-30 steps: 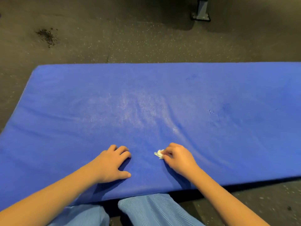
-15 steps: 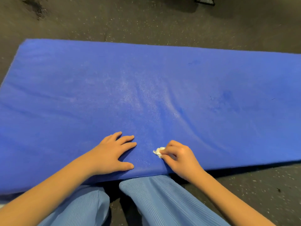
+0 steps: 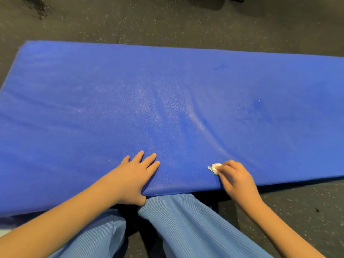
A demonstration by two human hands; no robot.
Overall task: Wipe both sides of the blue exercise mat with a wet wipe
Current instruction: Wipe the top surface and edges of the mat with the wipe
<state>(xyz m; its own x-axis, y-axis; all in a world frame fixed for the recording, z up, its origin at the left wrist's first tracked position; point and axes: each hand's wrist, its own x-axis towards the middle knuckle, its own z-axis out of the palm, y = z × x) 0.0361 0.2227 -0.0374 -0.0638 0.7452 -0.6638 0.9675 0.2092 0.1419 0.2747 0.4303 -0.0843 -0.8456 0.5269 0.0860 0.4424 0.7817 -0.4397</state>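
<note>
Near the front edge of the blue foam exercise mat (image 3: 167, 101), a crumpled white wet wipe (image 3: 215, 167) is pinched by the right hand (image 3: 236, 180) while the left hand (image 3: 133, 178) is pressed flat, fingers spread; mat bunching is likely if that bracing is lost.

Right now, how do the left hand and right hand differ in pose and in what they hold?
The left hand lies flat with fingers straight and spread; the right hand has its fingers curled. The left hand holds nothing; the right hand pinches a crumpled white wipe. Both rest on the blue mat near its near edge.
</note>
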